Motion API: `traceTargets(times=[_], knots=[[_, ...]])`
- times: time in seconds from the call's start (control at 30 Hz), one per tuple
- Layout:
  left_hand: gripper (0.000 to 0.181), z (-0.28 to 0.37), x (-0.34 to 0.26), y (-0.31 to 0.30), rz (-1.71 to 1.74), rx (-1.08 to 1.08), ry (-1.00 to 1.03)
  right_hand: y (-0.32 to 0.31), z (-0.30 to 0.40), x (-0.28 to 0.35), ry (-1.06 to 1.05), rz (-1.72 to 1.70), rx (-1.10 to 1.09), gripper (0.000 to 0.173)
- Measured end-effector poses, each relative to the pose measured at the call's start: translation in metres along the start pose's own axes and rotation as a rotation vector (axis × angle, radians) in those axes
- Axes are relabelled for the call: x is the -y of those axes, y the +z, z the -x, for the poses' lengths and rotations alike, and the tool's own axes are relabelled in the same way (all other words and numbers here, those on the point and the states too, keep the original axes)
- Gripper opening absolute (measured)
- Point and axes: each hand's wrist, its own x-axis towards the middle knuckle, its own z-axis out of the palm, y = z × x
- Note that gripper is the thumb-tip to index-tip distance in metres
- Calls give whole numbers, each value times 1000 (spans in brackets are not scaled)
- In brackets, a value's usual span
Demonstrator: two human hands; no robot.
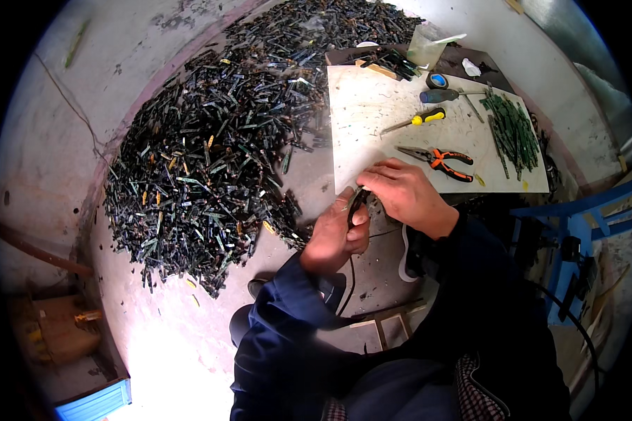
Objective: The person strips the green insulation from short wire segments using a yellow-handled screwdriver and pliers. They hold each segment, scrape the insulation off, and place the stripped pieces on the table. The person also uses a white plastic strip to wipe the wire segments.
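My left hand (337,234) is closed around a dark, narrow strip-like piece (357,206) held upright off the near left corner of the white board (358,142). At the piece's upper end are the fingertips of my right hand (405,194), pinching it or something small on it; the detail is hidden by the fingers. Just beyond my right hand lie long-nose pliers with orange and black handles (445,160). Farther back on the board are a yellow and black screwdriver (416,121), a dark-handled screwdriver (440,96) and a roll of tape with a blue core (437,80).
A large heap of dark strips (205,158) covers the floor at the left and back. Green strips (513,134) are stacked on the board's right side. A plastic cup (425,47) stands at the back. A blue chair-like frame (574,221) is at the right.
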Motion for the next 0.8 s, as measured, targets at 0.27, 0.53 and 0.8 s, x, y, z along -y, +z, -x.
traceTargets(times=[0.27,0.53,0.8], knots=[[45,1,-2,11,7,-87,20,11,1,0,56,49,-104,27],[47,-3,2,13,-149,-113,154,17,-2,1,96,1,-226,29],[50,-12,5,22,-206,-156,200,20,1,-3,132,-16,-287,32]])
